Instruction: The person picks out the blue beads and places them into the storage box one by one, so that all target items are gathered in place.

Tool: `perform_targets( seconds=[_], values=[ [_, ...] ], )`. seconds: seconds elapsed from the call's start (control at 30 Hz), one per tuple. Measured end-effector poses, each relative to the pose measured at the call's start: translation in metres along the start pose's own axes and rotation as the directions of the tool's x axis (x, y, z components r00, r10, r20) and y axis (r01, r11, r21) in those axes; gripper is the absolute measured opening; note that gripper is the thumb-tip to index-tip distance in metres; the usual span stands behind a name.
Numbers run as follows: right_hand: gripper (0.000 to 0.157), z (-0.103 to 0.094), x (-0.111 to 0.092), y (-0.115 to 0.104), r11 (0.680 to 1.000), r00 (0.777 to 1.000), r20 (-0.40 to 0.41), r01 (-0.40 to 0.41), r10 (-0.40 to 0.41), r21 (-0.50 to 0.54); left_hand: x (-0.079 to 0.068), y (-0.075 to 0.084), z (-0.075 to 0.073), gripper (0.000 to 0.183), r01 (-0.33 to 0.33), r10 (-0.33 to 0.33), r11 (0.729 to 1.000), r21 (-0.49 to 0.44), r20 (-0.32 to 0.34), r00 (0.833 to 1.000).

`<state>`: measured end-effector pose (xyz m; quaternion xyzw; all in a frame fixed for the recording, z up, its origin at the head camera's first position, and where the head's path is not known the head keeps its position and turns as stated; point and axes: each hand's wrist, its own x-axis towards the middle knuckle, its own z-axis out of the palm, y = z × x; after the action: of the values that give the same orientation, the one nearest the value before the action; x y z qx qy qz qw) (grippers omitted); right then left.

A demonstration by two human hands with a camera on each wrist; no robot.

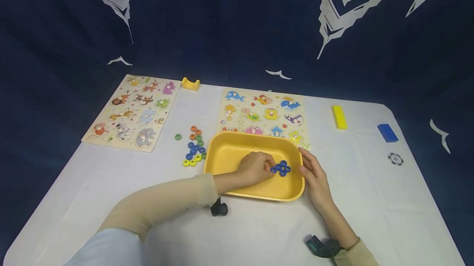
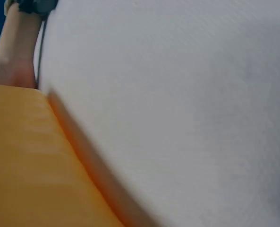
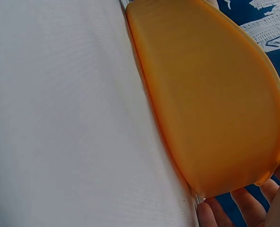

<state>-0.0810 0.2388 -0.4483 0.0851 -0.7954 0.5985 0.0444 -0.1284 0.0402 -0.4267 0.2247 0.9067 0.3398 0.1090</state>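
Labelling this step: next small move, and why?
Probably lift the left hand towards the outer blue beads: it's right beside the inner blue beads, more blue ones lie left of the tray, and the right hand holds the tray.

Soft light washed the table [image 1: 259, 233], I saw, while the far curtain [image 1: 229, 27] hung dim; the left wrist view blurred the tray [image 2: 36, 161].

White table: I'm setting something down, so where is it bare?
Bare patches lie between the right hand and poker chip, and between the left sleeve and lion puzzle. Crowded: left of the yellow tray, with loose beads, and behind it, with the whale puzzle.
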Motion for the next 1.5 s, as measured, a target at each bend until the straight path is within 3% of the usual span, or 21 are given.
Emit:
perform_targets(
  seconds=[0.2, 0.37, 0.5, 0.6, 0.7, 0.8, 0.97, 1.13, 1.33, 1.5],
  values=[
    [0.042, -0.001, 0.0, -0.002, 1.0, 1.0, -0.01, -0.01, 0.01, 0.009, 0.002, 0.004, -0.001, 0.018, -0.032, 0.032, 0.999, 0.009, 0.02, 0.999],
    [0.043, -0.001, 0.0, -0.002, 1.0, 1.0, -0.007, -0.009, 0.009, 0.018, -0.006, 0.01, -0.014, 0.028, -0.05, 0.051, 0.998, -0.039, 0.042, 0.998],
    [0.042, -0.001, -0.001, -0.001, 1.0, 1.0, -0.002, -0.013, 0.013, -0.005, -0.025, 0.014, -0.033, 0.03, -0.128, 0.122, 0.985, -0.116, -0.057, 0.991],
    [0.042, 0.0, 0.0, -0.001, 1.0, 1.0, -0.001, -0.014, 0.014, -0.009, -0.046, 0.009, -0.047, 0.027, -0.226, 0.184, 0.962, -0.154, -0.244, 0.952],
    [0.042, 0.0, 0.0, -0.002, 1.0, 1.0, -0.004, -0.01, 0.01, -0.011, -0.065, -0.006, -0.059, 0.026, -0.291, 0.183, 0.937, -0.192, -0.437, 0.88],
    [0.042, -0.001, 0.0, -0.002, 1.0, 1.0, -0.01, -0.01, 0.01, -0.022, -0.081, -0.03, -0.071, 0.025, -0.303, 0.125, 0.924, -0.235, -0.564, 0.816],
    [0.042, -0.001, -0.001, -0.002, 1.0, 1.0, -0.008, -0.028, 0.027, -0.009, -0.101, -0.076, -0.085, 0.026, -0.192, -0.04, 0.942, -0.275, -0.661, 0.749],
    [0.043, -0.001, -0.001, -0.004, 0.999, 0.999, -0.003, -0.039, 0.039, -0.003, -0.112, -0.111, -0.087, 0.028, -0.01, -0.208, 0.951, -0.308, -0.667, 0.716],
    [0.042, 0.004, -0.003, -0.023, 0.999, 0.999, -0.003, -0.042, 0.042, -0.014, -0.112, -0.132, -0.081, 0.029, 0.15, -0.307, 0.946, -0.289, -0.639, 0.705],
    [0.042, 0.005, -0.004, -0.029, 0.999, 0.999, -0.007, -0.035, 0.035, -0.023, -0.11, -0.141, -0.077, 0.025, 0.195, -0.265, 0.964, -0.179, -0.641, 0.72]
  ],
)
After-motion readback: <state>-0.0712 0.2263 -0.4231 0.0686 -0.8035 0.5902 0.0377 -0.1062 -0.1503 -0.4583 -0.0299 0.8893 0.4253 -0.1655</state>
